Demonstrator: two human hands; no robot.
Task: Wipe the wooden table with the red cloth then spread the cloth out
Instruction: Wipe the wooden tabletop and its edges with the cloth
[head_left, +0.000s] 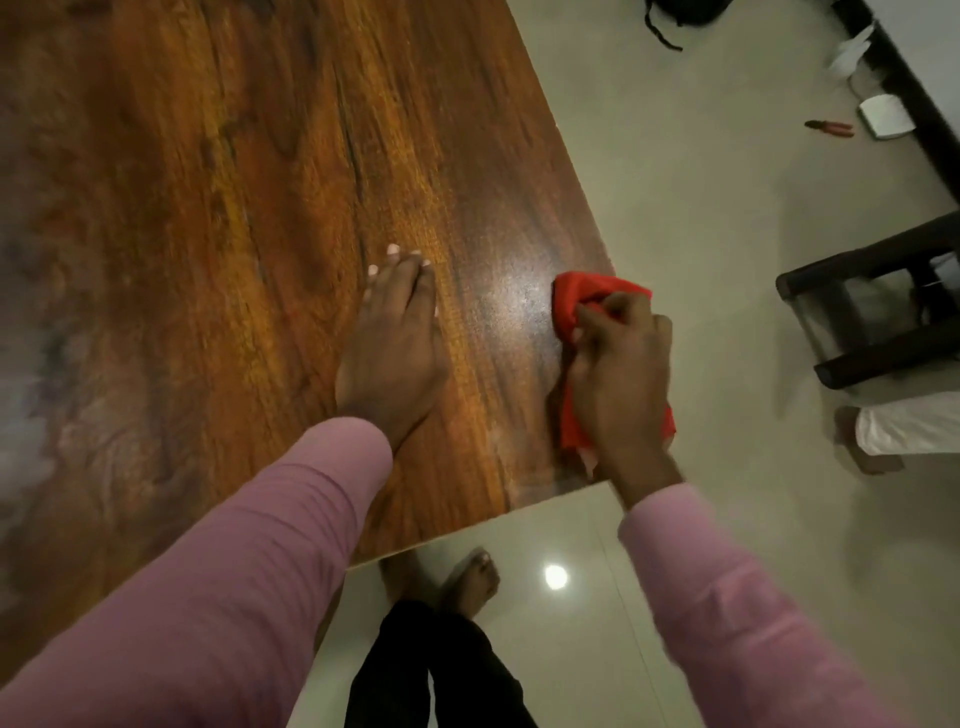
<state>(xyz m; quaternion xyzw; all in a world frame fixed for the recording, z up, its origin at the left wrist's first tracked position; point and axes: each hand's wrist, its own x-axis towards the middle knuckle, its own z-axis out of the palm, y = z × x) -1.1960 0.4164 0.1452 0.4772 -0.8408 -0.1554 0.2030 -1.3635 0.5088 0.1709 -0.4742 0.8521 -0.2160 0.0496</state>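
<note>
**Wooden table, near corner: cloth wadded up for the wipe**

Pale glossy floor tiles (701, 249) run round everything, with a ceiling light bouncing off them. In the head view the wooden table (234, 208) fills the left and top, its near corner pointing toward the person's bare feet (470, 579).

The right hand (618, 374) has its fingers curled round the red cloth (576, 301), so the cloth is a lump, not a flat sheet. That makes sense for scrubbing, since a wad takes more pressure. It sits on the tabletop right at the right-hand edge, close to the near corner. Part of it pokes out ahead of the knuckles and part trails back under the wrist.

The left hand (395, 343) lies flat on the wood near the cloth, fingers straight and close together, holding nothing. My guess is it's a brace, so the person can lean over the top while the other arm does the rubbing.

I'd say this is the wiping stage. The spreading-out hasn't begun, as the cloth is bunched. With it that near the edge, a long stroke could drag it off.

Red-handled pliers (829, 128) and a dark furniture frame (878, 312) sit on the floor, well apart from the table.
</note>
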